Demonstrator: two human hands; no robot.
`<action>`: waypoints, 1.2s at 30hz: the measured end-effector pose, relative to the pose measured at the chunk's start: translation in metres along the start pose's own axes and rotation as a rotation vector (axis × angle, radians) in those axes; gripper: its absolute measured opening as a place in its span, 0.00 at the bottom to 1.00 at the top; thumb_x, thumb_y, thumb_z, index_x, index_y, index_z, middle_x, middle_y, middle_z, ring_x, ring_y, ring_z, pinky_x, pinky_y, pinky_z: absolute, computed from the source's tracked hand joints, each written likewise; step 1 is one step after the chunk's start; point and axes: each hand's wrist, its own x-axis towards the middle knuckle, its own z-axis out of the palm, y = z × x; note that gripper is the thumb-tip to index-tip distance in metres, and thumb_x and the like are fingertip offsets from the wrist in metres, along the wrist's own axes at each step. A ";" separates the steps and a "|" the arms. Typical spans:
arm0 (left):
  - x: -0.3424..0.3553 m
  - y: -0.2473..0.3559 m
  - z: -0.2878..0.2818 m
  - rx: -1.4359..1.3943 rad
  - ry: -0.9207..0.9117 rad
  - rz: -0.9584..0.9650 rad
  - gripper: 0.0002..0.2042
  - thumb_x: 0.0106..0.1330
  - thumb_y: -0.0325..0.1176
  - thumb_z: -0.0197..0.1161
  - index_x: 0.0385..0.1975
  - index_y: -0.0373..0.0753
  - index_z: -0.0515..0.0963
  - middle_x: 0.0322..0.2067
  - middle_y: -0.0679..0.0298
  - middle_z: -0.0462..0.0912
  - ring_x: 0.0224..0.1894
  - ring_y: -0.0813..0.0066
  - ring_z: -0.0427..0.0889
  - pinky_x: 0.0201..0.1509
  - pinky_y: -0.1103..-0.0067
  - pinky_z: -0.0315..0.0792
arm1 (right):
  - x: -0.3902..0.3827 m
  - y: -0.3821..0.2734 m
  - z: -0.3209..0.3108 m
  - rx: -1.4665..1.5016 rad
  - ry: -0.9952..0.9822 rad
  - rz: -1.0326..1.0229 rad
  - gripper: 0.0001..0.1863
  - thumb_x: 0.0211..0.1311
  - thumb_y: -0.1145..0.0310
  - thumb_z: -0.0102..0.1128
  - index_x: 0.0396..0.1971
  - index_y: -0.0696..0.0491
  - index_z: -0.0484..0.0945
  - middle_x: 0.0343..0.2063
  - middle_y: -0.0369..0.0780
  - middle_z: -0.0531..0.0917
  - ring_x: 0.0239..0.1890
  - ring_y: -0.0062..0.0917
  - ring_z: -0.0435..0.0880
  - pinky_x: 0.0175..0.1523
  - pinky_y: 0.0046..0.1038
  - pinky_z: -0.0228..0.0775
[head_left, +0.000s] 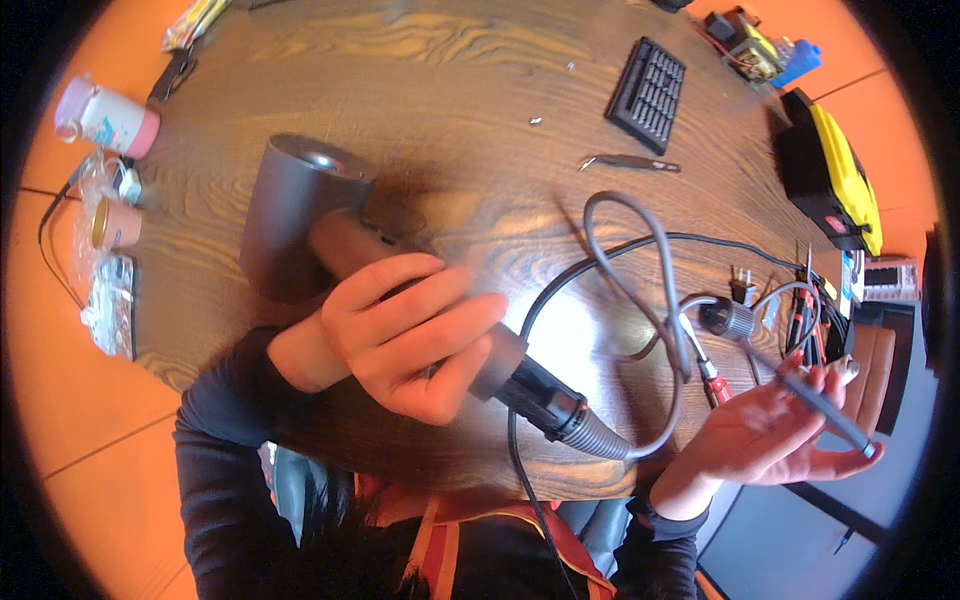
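My left hand (405,340) is wrapped round the handle of a grey hair dryer (290,220), whose round head lies toward the left. From the handle's lower end sticks a black inner part (545,400), with a ribbed cable sleeve (598,437) and a grey cord (672,330) behind it. At the right, my right hand (765,430) is palm up and holds a slim, dark, pen-shaped precision screwdriver (830,412) between its fingers. The thin shaft points up-left, close to a black knurled cylinder (727,318) on the table; whether they touch I cannot tell.
Tweezers (632,162), a black bit case (648,95) and a small metal piece (535,121) lie on the wooden table (450,90). A plug (742,285), red-handled tools and a yellow-black toolbox (835,175) are at the right. A cup (110,118) and a jar (115,223) stand left.
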 end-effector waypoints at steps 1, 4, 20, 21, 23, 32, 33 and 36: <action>0.001 -0.001 -0.001 -0.019 -0.013 -0.005 0.11 0.54 0.31 0.58 0.34 0.41 0.65 0.35 0.59 0.82 0.33 0.65 0.80 0.39 0.76 0.73 | 0.012 0.007 -0.004 -0.153 0.024 -0.041 0.34 0.64 0.77 0.48 0.65 0.39 0.46 0.41 0.49 0.76 0.36 0.29 0.80 0.40 0.27 0.80; 0.004 -0.006 -0.005 -0.041 -0.060 -0.004 0.09 0.55 0.30 0.57 0.34 0.39 0.66 0.35 0.58 0.82 0.33 0.65 0.80 0.39 0.75 0.74 | 0.036 0.032 -0.016 -0.351 -0.058 0.006 0.36 0.61 0.82 0.50 0.65 0.46 0.46 0.36 0.48 0.80 0.31 0.26 0.81 0.36 0.24 0.79; -0.003 -0.019 0.011 0.073 0.004 -0.125 0.23 0.38 0.35 0.71 0.37 0.37 0.74 0.38 0.62 0.79 0.39 0.66 0.80 0.45 0.72 0.74 | 0.032 0.076 -0.011 -0.787 -0.676 -0.185 0.15 0.52 0.82 0.59 0.41 0.54 0.80 0.34 0.42 0.80 0.39 0.33 0.77 0.45 0.29 0.69; -0.003 -0.020 0.011 0.081 0.003 -0.135 0.24 0.36 0.34 0.72 0.37 0.37 0.74 0.38 0.62 0.79 0.39 0.66 0.80 0.45 0.73 0.74 | 0.032 0.082 -0.010 -0.793 -0.705 -0.179 0.15 0.51 0.82 0.58 0.40 0.54 0.79 0.33 0.42 0.79 0.39 0.33 0.77 0.45 0.29 0.69; -0.003 -0.022 0.008 0.120 -0.005 -0.158 0.25 0.35 0.33 0.73 0.37 0.38 0.74 0.38 0.62 0.80 0.39 0.66 0.81 0.44 0.72 0.75 | 0.031 0.093 -0.010 -0.835 -0.738 -0.142 0.15 0.48 0.82 0.58 0.39 0.54 0.79 0.31 0.42 0.78 0.37 0.35 0.76 0.45 0.31 0.68; -0.008 -0.027 -0.004 0.198 -0.037 -0.276 0.28 0.31 0.31 0.75 0.39 0.39 0.76 0.38 0.62 0.77 0.41 0.63 0.79 0.45 0.69 0.74 | 0.044 0.114 0.021 -1.089 -1.094 -0.039 0.13 0.54 0.76 0.55 0.40 0.52 0.80 0.34 0.46 0.80 0.43 0.42 0.79 0.47 0.37 0.72; -0.008 -0.028 -0.004 0.191 -0.038 -0.285 0.28 0.30 0.32 0.74 0.39 0.39 0.77 0.38 0.62 0.77 0.41 0.63 0.78 0.46 0.69 0.73 | 0.044 0.109 0.016 -0.978 -0.952 -0.122 0.15 0.54 0.76 0.56 0.43 0.52 0.79 0.37 0.46 0.80 0.43 0.41 0.79 0.47 0.36 0.72; -0.009 -0.029 -0.003 0.161 -0.035 -0.288 0.30 0.28 0.29 0.75 0.40 0.39 0.75 0.38 0.61 0.77 0.42 0.61 0.78 0.48 0.67 0.72 | 0.050 0.084 -0.025 -0.791 -0.701 -0.084 0.16 0.56 0.79 0.56 0.45 0.54 0.78 0.39 0.45 0.81 0.42 0.36 0.81 0.46 0.29 0.71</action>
